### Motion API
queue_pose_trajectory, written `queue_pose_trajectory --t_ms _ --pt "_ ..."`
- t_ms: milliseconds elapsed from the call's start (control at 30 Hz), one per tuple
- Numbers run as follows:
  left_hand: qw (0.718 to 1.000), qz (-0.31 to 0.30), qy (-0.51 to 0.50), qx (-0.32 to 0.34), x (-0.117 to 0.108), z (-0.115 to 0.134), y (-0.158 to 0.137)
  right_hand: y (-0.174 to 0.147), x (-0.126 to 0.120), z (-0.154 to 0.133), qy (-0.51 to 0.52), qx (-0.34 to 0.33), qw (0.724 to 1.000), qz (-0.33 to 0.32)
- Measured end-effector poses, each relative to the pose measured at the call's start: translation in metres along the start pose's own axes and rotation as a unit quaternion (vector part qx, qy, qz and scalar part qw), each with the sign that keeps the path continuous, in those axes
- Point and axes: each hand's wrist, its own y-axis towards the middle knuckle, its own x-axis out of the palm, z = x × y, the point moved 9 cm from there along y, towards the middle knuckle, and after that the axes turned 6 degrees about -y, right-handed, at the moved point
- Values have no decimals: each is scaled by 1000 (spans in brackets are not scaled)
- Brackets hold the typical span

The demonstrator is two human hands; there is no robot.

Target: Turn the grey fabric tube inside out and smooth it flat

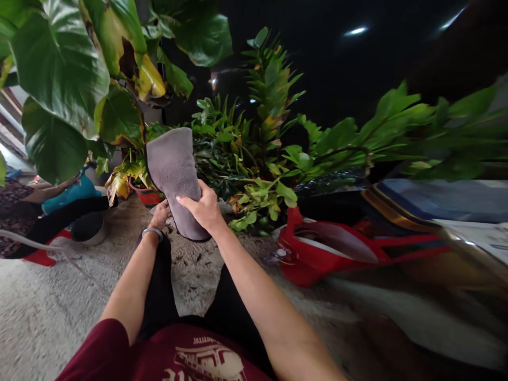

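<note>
A folded grey cloth (172, 164) with dark edging is held up in front of me. My right hand (204, 209) grips its lower right side, with the thumb lying across the face of the cloth and the other fingers behind it. Just left of the cloth's lower edge is my left hand (161, 215), with a bracelet on the wrist. Its fingers are partly hidden and small, so whether they touch the cloth is unclear. Behind the cloth stand leafy green plants (226, 143), one of them with large leaves (59, 74), some yellowed and brown.
On the right, a red container (305, 259) with a pale inside sits on the concrete floor (51, 317). A red plant pot (146, 194) stands behind my left hand. To the left are a grey bowl (89, 230) and another person (59, 211) sitting low. Blurred items lie at far right.
</note>
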Motion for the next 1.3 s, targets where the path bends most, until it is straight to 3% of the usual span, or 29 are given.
queue_pose_trajectory --t_ms 100,167,233,300,367,500,567,633,733,833,933,1033,1100,1200,1300 --pt "1000 -11 -13 -5 5 -3 -1 -4 7 57 0 91 996 22" --pt "1000 -14 -20 -4 3 -3 0 -38 0 92 -8 157 987 32" --pt "1000 -22 -18 -2 0 -2 1 -78 -15 106 -16 185 982 24" --pt "1000 -23 -15 0 -3 -1 3 -104 -34 99 -3 189 982 18" --pt "1000 -15 -16 1 -7 -3 5 -103 -57 77 16 170 984 52" --pt "1000 -18 -16 -8 -4 -7 5 -45 -93 39 81 93 967 224" --pt "1000 -24 -12 -7 0 -7 4 -17 -87 44 154 101 950 251" --pt "1000 -25 -13 -4 1 -6 3 -13 -66 64 212 170 937 218" --pt "1000 -20 -14 -2 -3 -4 2 -62 -40 92 222 281 919 162" --pt "1000 -23 -11 -5 -8 -3 3 -119 -38 89 189 304 927 113" --pt "1000 -21 -9 -2 -11 -3 5 -117 -57 62 164 242 949 116" --pt "1000 -18 -9 -5 -9 -4 5 -67 -82 37 177 139 951 211" --pt "1000 -21 -10 -10 -6 -6 4 -37 -78 45 223 136 935 239" --pt "1000 -21 -12 -8 -6 -6 4 -40 -45 84 267 244 910 202" --pt "1000 -24 -5 -6 -10 -5 7 -93 -10 108 243 340 899 126"
